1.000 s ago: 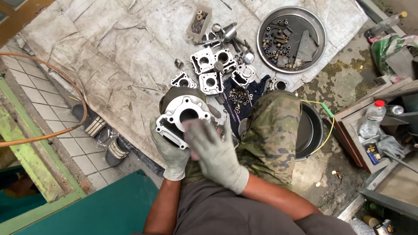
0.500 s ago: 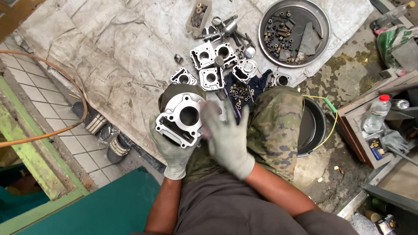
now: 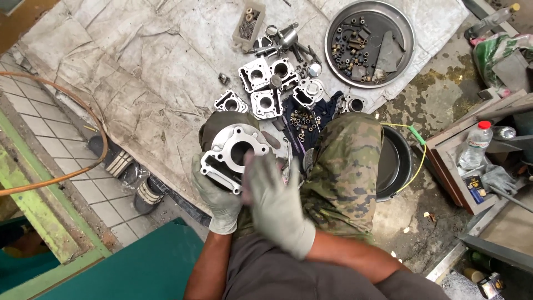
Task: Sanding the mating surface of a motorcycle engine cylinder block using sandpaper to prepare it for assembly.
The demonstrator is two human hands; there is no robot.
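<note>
Gloves of pale grey fabric cover both hands. The left hand (image 3: pixel 217 194) cups a silvery cast-metal engine cylinder block with a round bore (image 3: pixel 232 156) from below, its fingers curled around the block's lower edge and closed on it. The right hand (image 3: pixel 276 201) lies flat against the block's right side, fingers stretched out and slightly blurred, gripping nothing. The block sits above the person's lap, just left of a knee in camouflage trousers (image 3: pixel 344 166).

Beyond the block, on a stained whitish cloth sheet (image 3: pixel 139 66), lies a cluster of similar silver cylinder parts (image 3: pixel 265 83). Past that cluster stands a small rectangular tray (image 3: pixel 248 18) holding screws and rings. To the upper right of the block, a round grey metal pan (image 3: pixel 369 41) holds dark bolts, nuts and a few flat metal pieces. A dark cloth (image 3: pixel 304 116) strewn with small nuts lies between the block and that pan. Right of the knee rests a black round basin (image 3: pixel 393 164); I cannot tell what is in it. Farther right, an open wooden box (image 3: pixel 469 166) holds a clear plastic bottle with a red cap (image 3: pixel 474 145).
</note>
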